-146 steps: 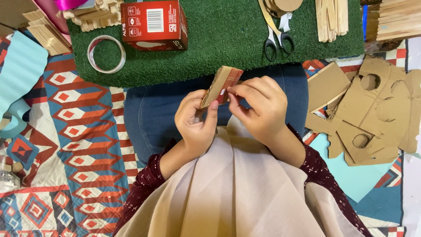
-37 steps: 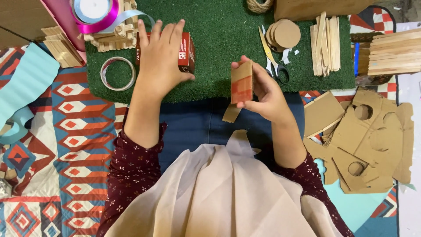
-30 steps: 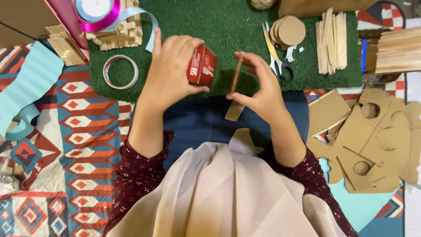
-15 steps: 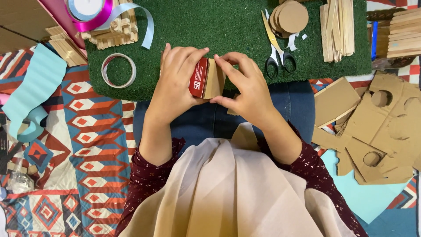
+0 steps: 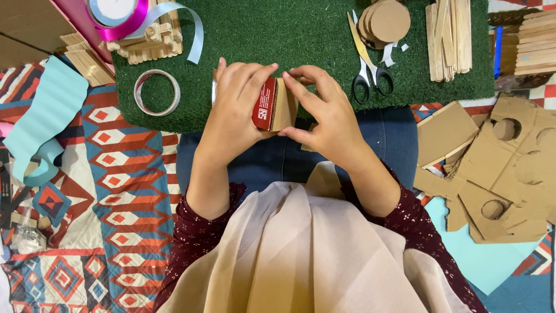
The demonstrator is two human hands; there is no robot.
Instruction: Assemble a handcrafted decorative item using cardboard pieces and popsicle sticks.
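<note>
Left hand (image 5: pixel 234 113): fingers wrapped around small red cardboard box (image 5: pixel 264 104) | Right hand (image 5: pixel 324 116): fingers pressing tan cardboard piece (image 5: pixel 284 104) against box | Both between the fingers, upright, long axes vertical.

Both hands (image 5: pixel 284 110) press a cardboard piece (image 5: pixel 285 105) against a red box (image 5: pixel 264 105).
</note>
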